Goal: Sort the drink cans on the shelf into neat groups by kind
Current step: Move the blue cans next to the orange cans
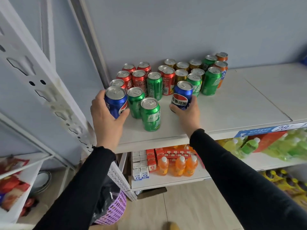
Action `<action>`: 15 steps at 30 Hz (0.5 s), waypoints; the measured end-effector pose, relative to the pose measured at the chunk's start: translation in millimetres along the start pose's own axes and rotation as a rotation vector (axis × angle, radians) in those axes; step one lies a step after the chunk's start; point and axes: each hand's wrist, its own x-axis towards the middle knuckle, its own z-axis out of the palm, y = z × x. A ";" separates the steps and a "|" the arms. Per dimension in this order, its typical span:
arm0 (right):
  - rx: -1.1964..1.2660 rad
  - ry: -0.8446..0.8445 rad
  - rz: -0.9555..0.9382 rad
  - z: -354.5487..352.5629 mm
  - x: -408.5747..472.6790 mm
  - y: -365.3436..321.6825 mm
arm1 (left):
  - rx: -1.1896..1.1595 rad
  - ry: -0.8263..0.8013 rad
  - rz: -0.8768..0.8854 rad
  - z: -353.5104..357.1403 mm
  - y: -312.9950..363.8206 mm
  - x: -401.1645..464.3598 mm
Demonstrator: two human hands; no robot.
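Each hand holds a blue can on the shelf [232, 103]. The left hand [106, 117] has its fingers wrapped round the left blue can [115, 102] at the cluster's left front corner, just beside two green cans [150, 114]. The right hand [187, 112] grasps the right blue can [181, 95] low on its body, in front of the middle of the cluster; whether either can is lifted or standing cannot be told. Behind them the cans are mixed: red cans [131, 77] mostly at the left rear, gold cans [181, 72] at the middle rear, more green ones scattered through, and orange cans [221, 63] at the right rear. The step in hand looks like gathering the two blue cans into one group. The next move calls for bringing them together on a bare part of the shelf, probably to the right where there is room, set upright and touching, without knocking the green cans that stand close by the left hand.
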 end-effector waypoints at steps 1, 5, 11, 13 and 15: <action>0.034 -0.004 -0.008 -4.7 -2.6 -3.4 | 0.011 0.016 0.041 -4.4 9.7 4.6; 0.104 0.030 -0.046 -31.3 -13.7 -18.3 | -0.040 0.050 0.208 -10.0 61.0 24.7; 0.111 0.108 -0.044 -99.8 -26.4 -28.2 | -0.255 -0.104 0.322 38.7 136.9 21.3; 0.097 0.140 -0.038 -131.0 -26.1 -22.7 | -0.301 -0.176 0.325 66.6 158.6 9.1; 0.081 0.177 -0.029 -165.6 -25.0 -14.6 | -0.351 -0.260 0.323 98.4 179.9 -7.1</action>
